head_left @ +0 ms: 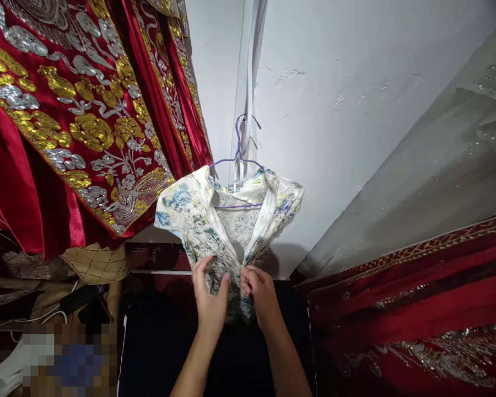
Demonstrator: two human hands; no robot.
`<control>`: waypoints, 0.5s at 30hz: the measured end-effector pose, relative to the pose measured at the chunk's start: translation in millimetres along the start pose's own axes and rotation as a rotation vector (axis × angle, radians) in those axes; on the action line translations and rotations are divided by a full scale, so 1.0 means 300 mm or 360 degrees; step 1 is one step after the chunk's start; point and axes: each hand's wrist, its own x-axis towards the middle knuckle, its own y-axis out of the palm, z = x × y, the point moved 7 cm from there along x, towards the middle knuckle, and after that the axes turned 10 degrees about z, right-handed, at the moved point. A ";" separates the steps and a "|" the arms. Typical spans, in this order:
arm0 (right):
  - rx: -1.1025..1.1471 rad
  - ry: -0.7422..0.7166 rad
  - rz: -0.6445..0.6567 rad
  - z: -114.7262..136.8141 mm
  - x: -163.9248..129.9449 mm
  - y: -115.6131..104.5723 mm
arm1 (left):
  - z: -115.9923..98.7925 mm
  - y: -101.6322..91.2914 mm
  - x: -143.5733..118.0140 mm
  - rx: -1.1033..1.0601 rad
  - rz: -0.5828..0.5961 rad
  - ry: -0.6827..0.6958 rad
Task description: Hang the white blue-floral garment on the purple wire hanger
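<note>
In front of me a white short-sleeved dress with a blue and yellow floral print [192, 215] hangs from a purple hanger [238, 157]. Its front is parted in a V from the neck, with lace-like patterned cloth showing inside. At the bottom of the V, my right hand [259, 289] pinches the edge of the opening, probably at a fastener hidden by the fingertips. My left hand [210, 292] lies against the front of the dress, left of the opening, its thumb and fingers apart. The lower part of the dress is hidden behind my hands.
Red garments with gold and silver sequins [91, 132] hang on the left. A pale wall [314, 110] stands behind the dress. On the right are a sheer sparkly fabric [430, 176] and more red cloth [417, 309]. White cables [28, 320] lie at lower left.
</note>
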 end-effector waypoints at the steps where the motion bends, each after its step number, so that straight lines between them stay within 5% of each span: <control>1: -0.0056 0.0001 0.0047 0.008 -0.002 0.018 | -0.021 0.037 0.002 -0.0006 0.0203 0.0010; 4: -0.0186 -0.0021 0.0101 0.033 -0.007 0.042 | -0.052 0.101 0.015 -0.0105 0.0561 -0.0057; 15: -0.0289 0.0137 0.0276 0.103 -0.023 0.045 | -0.066 0.143 0.058 -0.0051 0.0721 0.0000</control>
